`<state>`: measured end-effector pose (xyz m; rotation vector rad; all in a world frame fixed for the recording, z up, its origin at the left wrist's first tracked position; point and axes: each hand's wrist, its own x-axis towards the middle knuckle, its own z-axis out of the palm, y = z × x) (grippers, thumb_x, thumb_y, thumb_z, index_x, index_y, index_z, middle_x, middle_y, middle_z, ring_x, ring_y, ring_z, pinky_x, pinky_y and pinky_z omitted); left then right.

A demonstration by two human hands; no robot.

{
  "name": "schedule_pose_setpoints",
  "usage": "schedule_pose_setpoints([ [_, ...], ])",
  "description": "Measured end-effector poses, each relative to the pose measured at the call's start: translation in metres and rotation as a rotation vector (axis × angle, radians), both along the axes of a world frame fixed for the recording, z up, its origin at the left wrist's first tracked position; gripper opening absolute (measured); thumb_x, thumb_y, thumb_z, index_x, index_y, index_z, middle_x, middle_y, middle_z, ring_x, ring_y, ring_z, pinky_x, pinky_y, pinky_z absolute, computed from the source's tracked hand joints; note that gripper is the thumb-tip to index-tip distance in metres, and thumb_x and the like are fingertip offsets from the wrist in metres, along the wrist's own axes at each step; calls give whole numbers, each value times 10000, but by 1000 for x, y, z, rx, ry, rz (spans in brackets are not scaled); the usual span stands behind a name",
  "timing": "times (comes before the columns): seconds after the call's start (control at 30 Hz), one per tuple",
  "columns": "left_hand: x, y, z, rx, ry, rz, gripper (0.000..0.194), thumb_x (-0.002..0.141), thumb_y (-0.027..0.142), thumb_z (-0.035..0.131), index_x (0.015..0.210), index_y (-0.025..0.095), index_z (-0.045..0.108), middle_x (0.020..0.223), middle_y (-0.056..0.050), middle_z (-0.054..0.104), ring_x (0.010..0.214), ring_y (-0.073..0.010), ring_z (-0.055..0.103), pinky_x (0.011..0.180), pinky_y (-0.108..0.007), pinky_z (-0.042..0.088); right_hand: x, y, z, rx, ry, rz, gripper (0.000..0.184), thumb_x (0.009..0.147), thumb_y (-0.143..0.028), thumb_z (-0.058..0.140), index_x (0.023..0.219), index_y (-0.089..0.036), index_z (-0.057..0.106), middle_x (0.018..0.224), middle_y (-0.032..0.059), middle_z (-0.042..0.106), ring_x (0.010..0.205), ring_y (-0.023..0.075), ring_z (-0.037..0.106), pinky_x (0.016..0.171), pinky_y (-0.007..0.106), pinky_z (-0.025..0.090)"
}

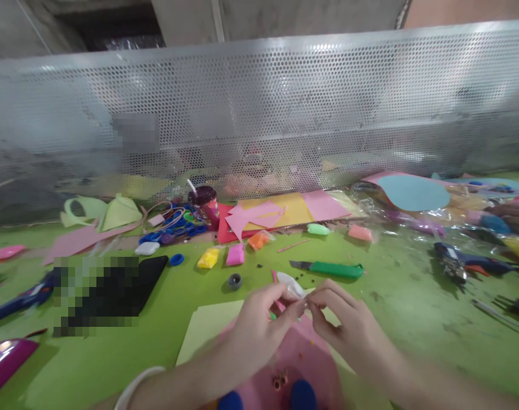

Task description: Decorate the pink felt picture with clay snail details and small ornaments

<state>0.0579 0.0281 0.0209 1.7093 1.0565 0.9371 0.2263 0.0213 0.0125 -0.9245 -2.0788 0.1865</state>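
My left hand (265, 322) pinches the near end of a small white packet (289, 283), which looks like wrapped modelling clay. The fingertips of my right hand (348, 327) are closed against the same end, almost touching those of my left. Exactly what lies between the fingertips is partly hidden. Under both hands is a pink sheet (302, 359) with dark blue discs (303, 394) and small eye-like pieces (280, 381) on it. Pale yellow paper (203, 324) lies beneath. Just beyond my hands rests a green utility knife (334, 269), blade out.
Yellow (208, 258), pink (235, 254) and orange (259, 240) clay packets lie ahead. A dark tablet-like object (150, 287) and blue glue gun (22, 297) are left; another glue gun (464, 261) is right. A dark-lidded cup (204, 202) stands before the perforated metal panel (259, 114).
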Motion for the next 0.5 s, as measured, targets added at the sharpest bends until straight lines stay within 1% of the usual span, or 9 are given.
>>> schedule_pose_setpoints([
  [0.07, 1, -3, 2, 36, 14, -12, 203, 851, 329, 508, 735, 176, 575, 689, 5, 582, 633, -125, 514, 581, -218, 373, 0, -1, 1, 10, 0, -23, 168, 790, -59, 385, 749, -184, 490, 683, 9, 516, 611, 116, 515, 520, 218, 443],
  [0.17, 2, -11, 4, 26, 72, -27, 195, 852, 291, 504, 702, 181, 560, 666, 8, 585, 637, -129, 522, 579, -219, 371, 2, 1, 5, 45, 17, -70, 156, 799, -72, 405, 702, -190, 437, 656, -3, 473, 573, 105, 486, 495, 206, 418],
  [0.23, 3, -15, 3, 18, 112, -33, 197, 851, 287, 507, 687, 187, 552, 670, 4, 596, 660, -140, 538, 594, -227, 382, 4, 2, 9, 59, 29, -93, 155, 808, -77, 418, 703, -192, 425, 658, -8, 463, 563, 98, 476, 490, 201, 406],
  [0.3, 2, -16, 2, 59, 157, -14, 209, 853, 307, 508, 683, 192, 543, 679, -3, 601, 665, -150, 544, 600, -241, 390, 6, 3, 14, 46, 50, -77, 141, 818, -82, 425, 731, -192, 442, 682, -3, 485, 590, 99, 492, 515, 204, 417],
  [0.33, 1, -15, 2, 118, 188, 6, 209, 851, 324, 515, 689, 194, 540, 689, -7, 601, 670, -156, 544, 610, -253, 395, 6, 3, 16, 27, 69, -64, 133, 822, -87, 428, 744, -192, 455, 698, 2, 500, 617, 103, 506, 534, 209, 427],
  [0.4, -2, -10, 1, 312, 246, 74, 205, 809, 384, 576, 727, 199, 546, 738, -24, 603, 725, -183, 547, 666, -290, 408, 7, 3, 20, -43, 112, -46, 123, 827, -104, 443, 749, -195, 474, 715, 8, 519, 658, 114, 525, 566, 223, 445],
  [0.43, -4, -6, 0, 419, 261, 120, 222, 773, 416, 614, 778, 202, 555, 806, -42, 611, 793, -206, 549, 720, -317, 413, 7, 3, 21, -97, 141, -34, 121, 831, -118, 447, 745, -196, 480, 723, 11, 526, 670, 118, 533, 569, 226, 453],
  [0.5, -7, 2, -2, 572, 272, 186, 360, 708, 456, 670, 946, 210, 558, 1001, -87, 598, 970, -256, 519, 855, -378, 387, 7, 3, 23, -244, 211, 20, 123, 852, -160, 441, 742, -196, 481, 755, 20, 540, 681, 119, 548, 570, 229, 475],
])
